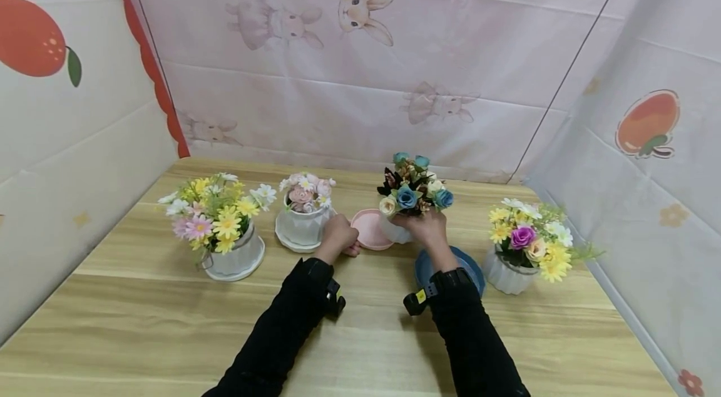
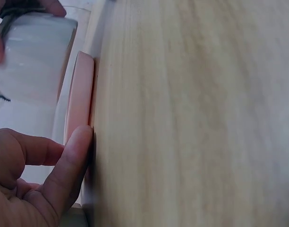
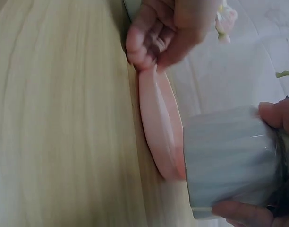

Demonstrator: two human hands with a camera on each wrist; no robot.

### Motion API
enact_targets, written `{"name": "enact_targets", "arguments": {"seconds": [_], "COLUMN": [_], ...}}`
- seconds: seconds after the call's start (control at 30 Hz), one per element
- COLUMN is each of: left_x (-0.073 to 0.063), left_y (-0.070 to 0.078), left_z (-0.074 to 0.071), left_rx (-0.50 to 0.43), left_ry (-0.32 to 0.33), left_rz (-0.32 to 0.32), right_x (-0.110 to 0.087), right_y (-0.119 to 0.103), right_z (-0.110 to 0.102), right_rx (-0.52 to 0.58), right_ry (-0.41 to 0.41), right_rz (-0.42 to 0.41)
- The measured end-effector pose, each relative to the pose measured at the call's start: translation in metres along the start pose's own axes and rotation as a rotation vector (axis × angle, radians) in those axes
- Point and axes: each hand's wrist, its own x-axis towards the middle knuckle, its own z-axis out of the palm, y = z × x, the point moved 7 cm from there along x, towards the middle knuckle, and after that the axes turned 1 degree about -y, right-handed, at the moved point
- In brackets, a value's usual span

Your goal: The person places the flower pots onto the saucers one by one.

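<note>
My left hand point(image 1: 340, 236) pinches the left rim of a shallow pink saucer point(image 1: 367, 232) between thumb and fingers, as the left wrist view shows up close. The saucer stands on the wooden table. My right hand point(image 1: 428, 228) grips a white ribbed flowerpot point(image 3: 229, 158) near its top, fingers on both sides. Blue and cream artificial flowers point(image 1: 414, 190) rise from this pot above the hand. The pot's base overlaps the saucer's right side in the head view. A blue saucer point(image 1: 473, 268) lies under my right wrist, partly hidden by it.
On the left, a pot of yellow and pink flowers point(image 1: 222, 215) stands on a white saucer. Beside my left hand, a pot with pale pink flowers point(image 1: 306, 193) sits on another white saucer. A pot of mixed flowers point(image 1: 512, 275) stands at the right. Printed cloth walls point(image 1: 338, 65) surround the table.
</note>
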Motion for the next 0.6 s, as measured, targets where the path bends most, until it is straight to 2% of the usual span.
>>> {"name": "enact_targets", "arguments": {"seconds": [0.47,0.6], "left_x": [0.000,0.000], "left_y": [-0.002,-0.001], "left_z": [0.001,0.002], "left_rx": [-0.020,-0.037], "left_ry": [-0.036,-0.057], "left_rz": [-0.001,-0.002], "right_x": [-0.002,-0.001], "right_y": [-0.026,-0.029], "right_z": [0.029,0.035], "right_rx": [-0.062,-0.090], "right_ry": [-0.016,-0.021], "right_rz": [-0.133,-0.140]}}
